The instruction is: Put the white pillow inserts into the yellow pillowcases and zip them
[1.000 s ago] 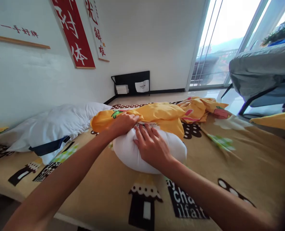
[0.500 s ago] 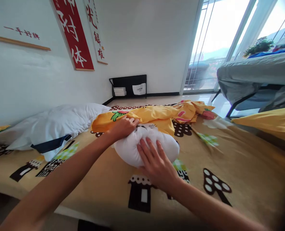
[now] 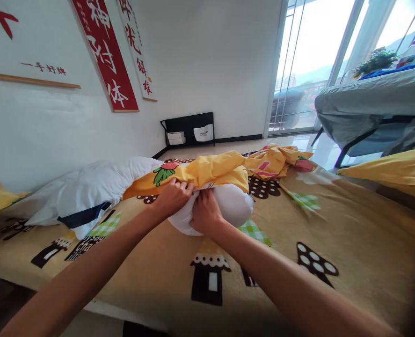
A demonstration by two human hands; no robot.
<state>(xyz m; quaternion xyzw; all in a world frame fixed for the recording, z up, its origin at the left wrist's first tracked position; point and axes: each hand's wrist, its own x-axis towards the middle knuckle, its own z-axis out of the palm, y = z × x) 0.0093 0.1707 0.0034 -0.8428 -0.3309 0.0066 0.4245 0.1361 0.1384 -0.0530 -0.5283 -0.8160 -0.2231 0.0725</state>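
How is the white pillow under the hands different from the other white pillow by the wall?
The white pillow under the hands is partly covered by a yellow pillowcase and gripped by both hands; the pillow by the wall is bare and untouched, showing a dark blue patch. Both are white and lie on the patterned blanket.

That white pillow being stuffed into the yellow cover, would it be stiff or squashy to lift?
Probably squashy: the white pillow bulges round where the left hand and right hand pinch it at the yellow cover. It likely weighs little for its bulk and would sag rather than roll on the blanket.
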